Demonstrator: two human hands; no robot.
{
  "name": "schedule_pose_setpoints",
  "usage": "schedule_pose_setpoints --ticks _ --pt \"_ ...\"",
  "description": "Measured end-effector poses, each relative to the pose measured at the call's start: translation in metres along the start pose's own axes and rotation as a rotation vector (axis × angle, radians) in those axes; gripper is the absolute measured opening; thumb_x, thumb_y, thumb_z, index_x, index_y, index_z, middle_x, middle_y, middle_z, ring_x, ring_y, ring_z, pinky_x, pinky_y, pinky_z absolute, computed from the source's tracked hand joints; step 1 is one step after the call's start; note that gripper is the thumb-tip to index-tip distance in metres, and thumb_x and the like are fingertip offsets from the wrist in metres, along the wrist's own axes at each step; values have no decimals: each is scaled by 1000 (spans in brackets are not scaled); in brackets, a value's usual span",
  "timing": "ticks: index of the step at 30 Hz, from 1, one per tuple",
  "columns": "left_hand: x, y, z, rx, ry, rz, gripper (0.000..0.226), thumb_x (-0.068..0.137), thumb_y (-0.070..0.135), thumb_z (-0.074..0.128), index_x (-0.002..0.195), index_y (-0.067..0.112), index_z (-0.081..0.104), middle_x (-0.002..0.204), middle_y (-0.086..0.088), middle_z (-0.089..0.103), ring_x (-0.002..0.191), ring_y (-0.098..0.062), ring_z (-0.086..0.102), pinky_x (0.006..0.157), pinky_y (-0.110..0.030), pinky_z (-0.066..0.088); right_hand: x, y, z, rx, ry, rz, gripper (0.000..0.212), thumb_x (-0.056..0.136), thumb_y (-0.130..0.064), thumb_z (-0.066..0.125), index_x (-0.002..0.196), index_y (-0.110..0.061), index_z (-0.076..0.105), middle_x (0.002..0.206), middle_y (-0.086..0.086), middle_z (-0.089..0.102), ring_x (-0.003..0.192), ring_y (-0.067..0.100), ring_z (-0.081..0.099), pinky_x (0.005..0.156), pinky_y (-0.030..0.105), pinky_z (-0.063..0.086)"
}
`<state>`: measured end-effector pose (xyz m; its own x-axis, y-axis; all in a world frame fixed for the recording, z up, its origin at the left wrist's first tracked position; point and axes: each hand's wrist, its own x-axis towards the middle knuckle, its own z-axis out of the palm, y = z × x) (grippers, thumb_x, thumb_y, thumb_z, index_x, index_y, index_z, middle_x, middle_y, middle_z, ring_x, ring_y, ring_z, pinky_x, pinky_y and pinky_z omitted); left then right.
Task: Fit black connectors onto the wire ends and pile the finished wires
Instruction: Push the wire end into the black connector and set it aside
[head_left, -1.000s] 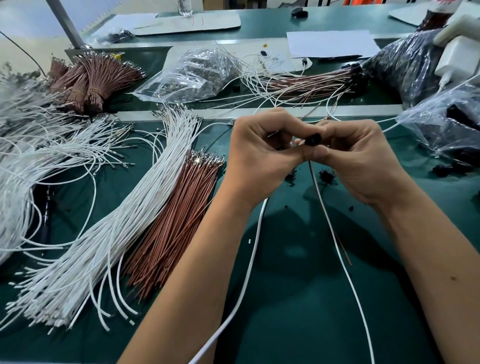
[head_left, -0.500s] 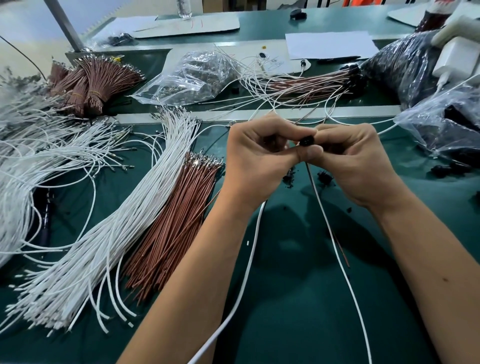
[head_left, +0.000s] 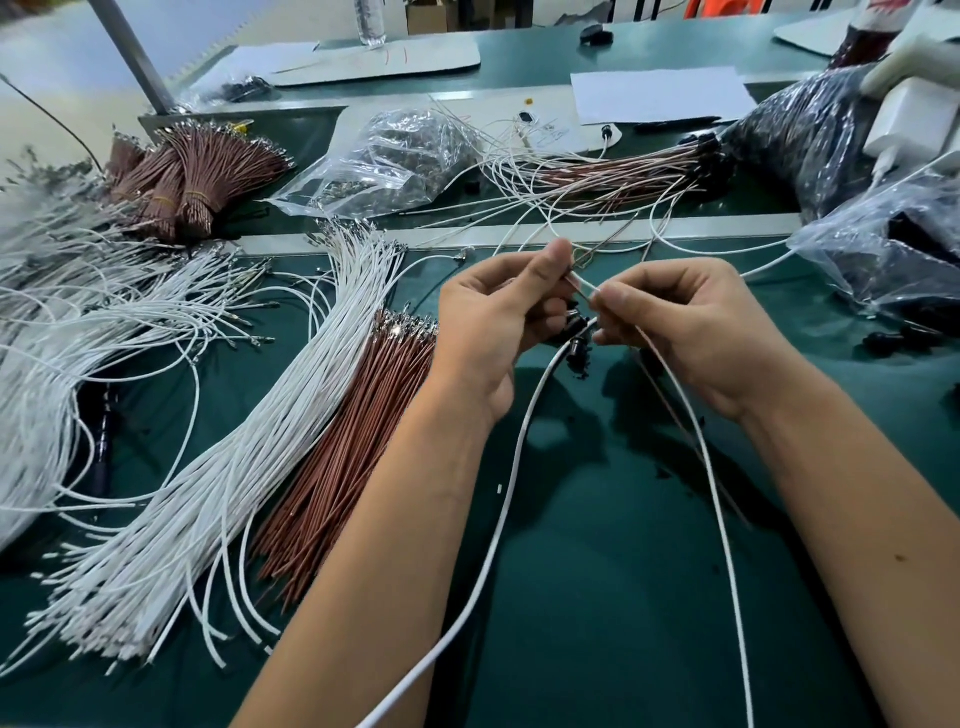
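My left hand (head_left: 498, 322) and right hand (head_left: 691, 322) are raised together over the middle of the tabletop (head_left: 597, 597). Left thumb and forefinger pinch a thin white wire (head_left: 722, 499) and a brown one near their tips; right thumb and forefinger pinch the same wire just beside, fingertips nearly touching. The wire's long axis runs from the pinch back toward the near edge, its free end pointing at me. A black connector (head_left: 577, 327) sits below the pinch, between my hands; who holds it, I cannot tell. A thicker white cable (head_left: 498, 525) also trails to the near edge. The finished wires (head_left: 618, 174) lie toward the far right, connectors pointing right. Loose white wires (head_left: 208, 499) and brown wires (head_left: 343, 467) lie at left.
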<state>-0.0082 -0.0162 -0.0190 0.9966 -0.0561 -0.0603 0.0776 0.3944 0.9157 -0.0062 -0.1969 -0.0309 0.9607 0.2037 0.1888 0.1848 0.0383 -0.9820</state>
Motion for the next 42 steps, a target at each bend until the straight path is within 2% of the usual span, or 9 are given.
schedule_pose_setpoints --ticks 2,6,9,13,17,22,28,36,42 --pt "2 2 -5 18 4 -34 13 86 19 77 80 10 73 71 -5 71 56 -11 55 54 -19 52 0 -4 -2 -62 30 -39 4 81 -17 79 83 -17 82 74 2 75 67 12 68 68 23 58" --pt "4 -2 -5 96 67 -36 15 85 19 80 78 9 71 69 -6 71 52 -9 54 52 -18 50 -2 -7 4 -441 110 -194 19 85 -1 80 88 -19 75 80 -6 72 78 10 67 72 33 59" --pt "5 -6 -4 134 126 4 16 83 16 83 79 5 72 68 -7 71 49 -8 53 52 -19 49 -2 -6 11 -653 82 -285 9 89 -5 75 89 -14 78 84 -6 69 85 13 63 72 33 54" --pt "5 -11 0 151 154 30 17 82 15 83 77 5 71 66 -7 70 48 -8 55 51 -20 49 -3 -2 20 -794 101 -335 10 89 -22 79 85 -12 80 77 -5 65 75 4 56 69 20 41" --pt "6 -16 3 157 164 17 19 83 15 83 75 2 71 64 -10 67 47 -9 52 48 -19 45 -4 1 26 -822 151 -325 13 90 -21 78 80 -14 78 69 -4 67 64 13 59 60 31 44" --pt "8 -18 3 192 182 -47 23 83 18 83 69 5 70 64 -12 65 44 -7 48 44 -16 39 -4 1 27 -836 116 -284 15 89 -15 74 74 -12 73 61 -7 59 58 9 52 56 27 36" --pt "9 -20 1 201 188 -73 26 83 16 83 64 7 68 59 -9 63 42 -7 47 43 -15 39 -4 0 24 -825 56 -256 10 89 -11 76 78 -10 76 66 1 67 62 19 59 58 31 44" --pt "9 -19 1 156 177 -87 24 84 10 81 65 5 67 62 -11 65 42 -7 49 44 -15 41 -3 0 20 -811 4 -253 12 88 -9 77 77 -14 74 65 -2 64 62 19 57 57 30 43" --pt "8 -19 -2 134 160 -58 20 83 11 81 68 5 70 64 -11 67 42 -6 52 44 -15 42 -4 0 20 -800 -12 -257 11 87 -9 78 77 -13 75 65 -5 64 61 15 57 57 25 41"
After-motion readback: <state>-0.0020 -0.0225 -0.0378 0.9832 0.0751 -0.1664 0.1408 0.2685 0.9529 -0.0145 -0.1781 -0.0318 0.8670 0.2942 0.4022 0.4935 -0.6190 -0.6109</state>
